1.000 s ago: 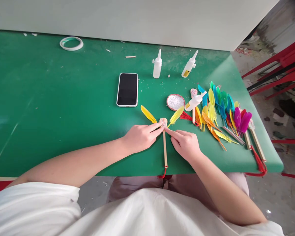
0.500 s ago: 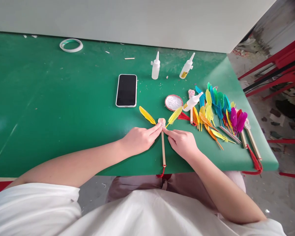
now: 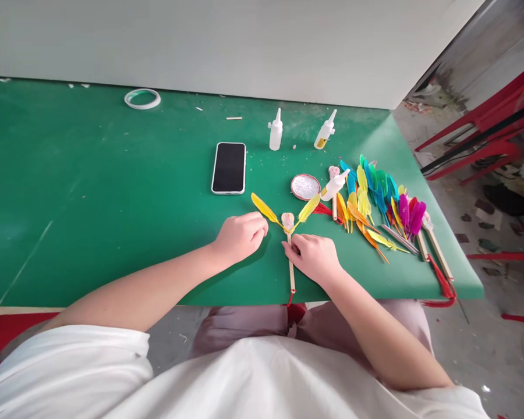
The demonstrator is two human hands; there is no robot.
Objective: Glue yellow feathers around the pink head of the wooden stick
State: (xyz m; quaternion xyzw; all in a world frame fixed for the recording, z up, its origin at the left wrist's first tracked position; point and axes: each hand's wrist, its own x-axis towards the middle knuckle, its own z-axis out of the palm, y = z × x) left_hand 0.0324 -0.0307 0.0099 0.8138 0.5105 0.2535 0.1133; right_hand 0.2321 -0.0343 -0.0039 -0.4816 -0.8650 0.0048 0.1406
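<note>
A wooden stick (image 3: 291, 272) with a rounded pinkish-white head lies upright in my view near the table's front edge, a red cord at its lower end. Two feathers fan out from just below the head in a V: an orange-yellow feather (image 3: 264, 207) to the left and a yellow feather (image 3: 308, 208) to the right. My right hand (image 3: 315, 256) grips the stick under the feathers between thumb and curled fingers. To the left of the stick, apart from it, my left hand (image 3: 241, 237) is closed in a loose fist, with nothing visible in it.
A phone (image 3: 229, 169) lies beyond my left hand. Two glue bottles (image 3: 275, 137) stand farther back; another glue bottle (image 3: 333, 186) leans by a round white dish (image 3: 305, 186). Several coloured feathers (image 3: 382, 186) and more sticks (image 3: 439, 253) lie rightward. A tape roll (image 3: 142, 99) sits at back left.
My left hand has come off the stick's head and moved left, its fingers curling in. My right hand has slid down from the feather's base onto the stick.
</note>
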